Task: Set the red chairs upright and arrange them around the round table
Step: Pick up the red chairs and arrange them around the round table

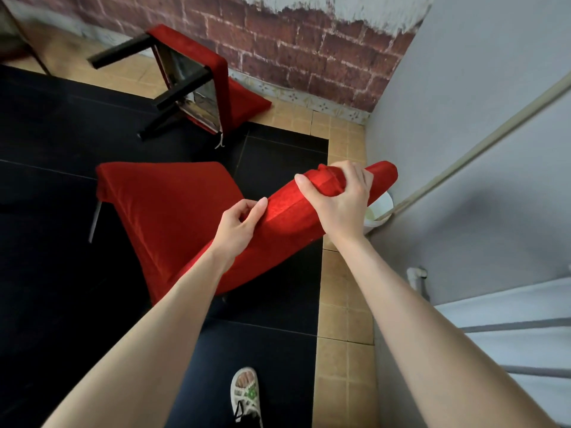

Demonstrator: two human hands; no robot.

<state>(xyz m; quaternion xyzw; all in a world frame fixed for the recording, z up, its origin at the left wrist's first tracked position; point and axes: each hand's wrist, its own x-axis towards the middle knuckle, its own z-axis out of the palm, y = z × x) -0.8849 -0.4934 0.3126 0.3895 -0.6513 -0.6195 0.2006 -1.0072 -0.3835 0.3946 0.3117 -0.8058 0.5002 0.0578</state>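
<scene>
A red fabric-covered chair (173,211) stands in front of me on the black floor, its seat to the left and its backrest top running up to the right. My left hand (239,222) pinches the lower part of the backrest top. My right hand (338,196) grips the same edge higher up, fingers curled over it. A second red chair (222,84) lies tipped over by the brick wall, its black legs pointing left. No round table is in view.
A brick wall (309,50) closes the back and a grey wall (463,103) the right. A white bowl (378,211) sits on the tan tiles by the grey wall. My sandalled foot (247,393) is below; a railing (519,325) is at lower right.
</scene>
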